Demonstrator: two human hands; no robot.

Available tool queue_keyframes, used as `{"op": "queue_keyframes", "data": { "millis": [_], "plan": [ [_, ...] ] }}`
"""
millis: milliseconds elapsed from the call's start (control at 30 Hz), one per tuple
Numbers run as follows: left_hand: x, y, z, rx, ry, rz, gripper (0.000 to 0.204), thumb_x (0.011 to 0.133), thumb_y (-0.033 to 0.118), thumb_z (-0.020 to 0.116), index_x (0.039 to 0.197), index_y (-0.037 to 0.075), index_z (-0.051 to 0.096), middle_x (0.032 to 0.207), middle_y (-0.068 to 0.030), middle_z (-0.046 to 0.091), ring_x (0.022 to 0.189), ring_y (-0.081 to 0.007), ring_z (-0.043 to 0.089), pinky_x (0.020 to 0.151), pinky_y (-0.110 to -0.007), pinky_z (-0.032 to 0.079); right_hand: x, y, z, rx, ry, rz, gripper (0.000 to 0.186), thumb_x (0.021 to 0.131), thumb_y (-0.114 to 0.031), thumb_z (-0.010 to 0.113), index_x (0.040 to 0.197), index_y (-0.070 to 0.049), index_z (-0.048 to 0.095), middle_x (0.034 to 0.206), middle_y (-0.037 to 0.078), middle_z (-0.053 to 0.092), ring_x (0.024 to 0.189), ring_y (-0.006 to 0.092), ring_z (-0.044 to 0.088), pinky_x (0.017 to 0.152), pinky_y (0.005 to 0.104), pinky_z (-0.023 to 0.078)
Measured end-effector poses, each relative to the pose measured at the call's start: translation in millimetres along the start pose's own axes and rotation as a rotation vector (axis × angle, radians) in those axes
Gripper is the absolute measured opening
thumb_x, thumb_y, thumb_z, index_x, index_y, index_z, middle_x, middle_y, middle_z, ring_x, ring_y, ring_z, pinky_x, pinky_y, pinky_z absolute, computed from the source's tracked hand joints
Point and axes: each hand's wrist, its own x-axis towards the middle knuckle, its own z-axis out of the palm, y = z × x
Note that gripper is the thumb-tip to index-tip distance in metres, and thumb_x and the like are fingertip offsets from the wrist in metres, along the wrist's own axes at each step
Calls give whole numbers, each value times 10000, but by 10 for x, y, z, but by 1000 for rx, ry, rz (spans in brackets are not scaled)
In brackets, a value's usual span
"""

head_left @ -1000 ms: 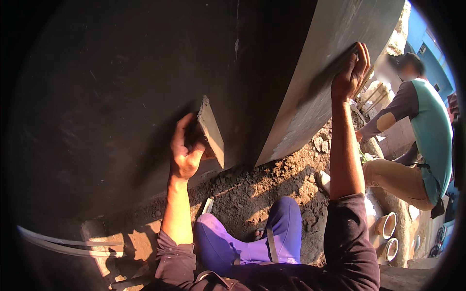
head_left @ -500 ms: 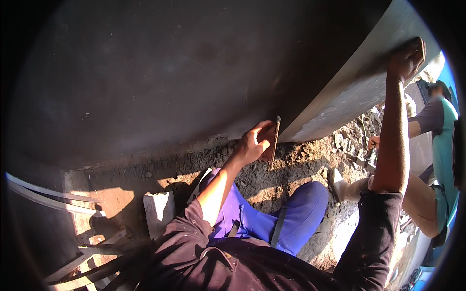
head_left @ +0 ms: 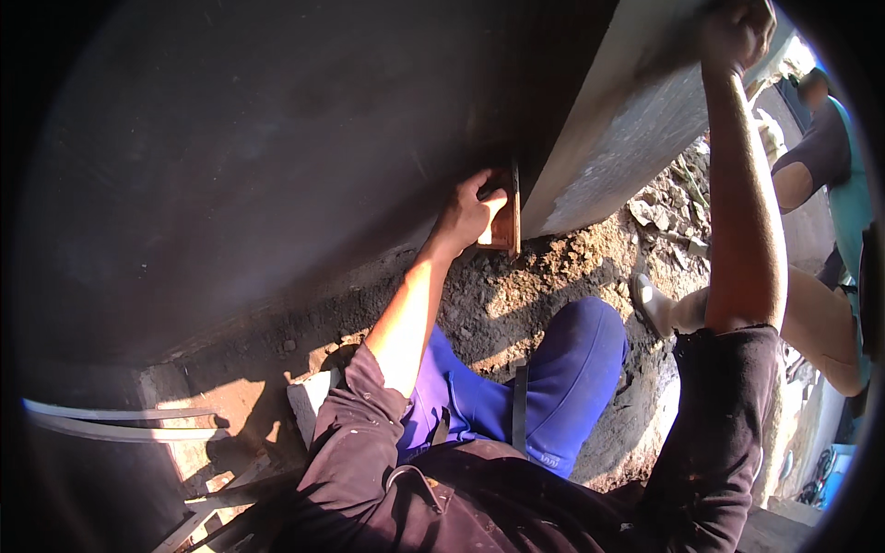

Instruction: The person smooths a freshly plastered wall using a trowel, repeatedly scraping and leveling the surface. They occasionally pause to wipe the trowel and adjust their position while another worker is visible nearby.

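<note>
My left hand (head_left: 468, 217) grips a small flat reddish-brown board (head_left: 501, 230), whose thin long edge stands upright beside the wall's corner. The board lies close to the foot of the dark, smooth wall (head_left: 277, 147). Around that corner, the paler grey side face (head_left: 613, 129) catches the light. Up along this side face, my right arm is stretched far out. At its end my right hand (head_left: 740, 37) is closed against the surface near the top of the view. Shadow and blur there hide what its fingers hold.
Loose soil and rubble (head_left: 553, 267) run along the wall's foot. A pale block (head_left: 312, 398) sits by my left side, with curved light strips (head_left: 129, 424) farther left. Another person (head_left: 843, 166) in a teal and dark top is close on the right, a shoe (head_left: 653, 304) near my knee.
Both hands have shifted upward in the view, my right one along the pale side face. The board in my left hand has tilted, showing more of its flat side. The view itself has shifted too.
</note>
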Motion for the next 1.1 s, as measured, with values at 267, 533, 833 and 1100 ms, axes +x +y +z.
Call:
{"op": "queue_keyframes", "data": {
  "millis": [267,533,833,1100],
  "plan": [
    [153,-154,123,-116,34,11,490,980,144,697,1434,-24,628,1334,-161,716,1245,-235,648,1096,-358,477,27,-25,-10,-11,-10,74,410,1057,-384,568,1329,-102,687,1329,167,670,1250,346,634,1084,434,479],
    [-54,562,116,-183,70,247,482,1015,51,653,1490,41,571,1308,-101,730,1200,-168,661,1076,-345,509,-30,92,-24,-8,-17,111,430,1039,-410,573,1307,-99,699,1293,177,683,1222,360,645,1063,446,489],
    [-335,-424,38,31,46,224,582,931,-89,674,1476,97,591,1352,-125,724,1250,-235,695,1067,-374,546,-80,233,38,-3,11,76,453,1019,-440,579,1282,-95,712,1252,189,697,1190,376,657,1040,459,501],
    [113,-571,302,78,98,393,450,984,4,699,1421,54,609,1266,-127,776,1202,-231,730,1045,-356,554,-86,445,82,-41,41,51,476,1001,-466,584,1260,-92,724,1216,199,710,1162,390,668,1019,470,511]
  ]
}}
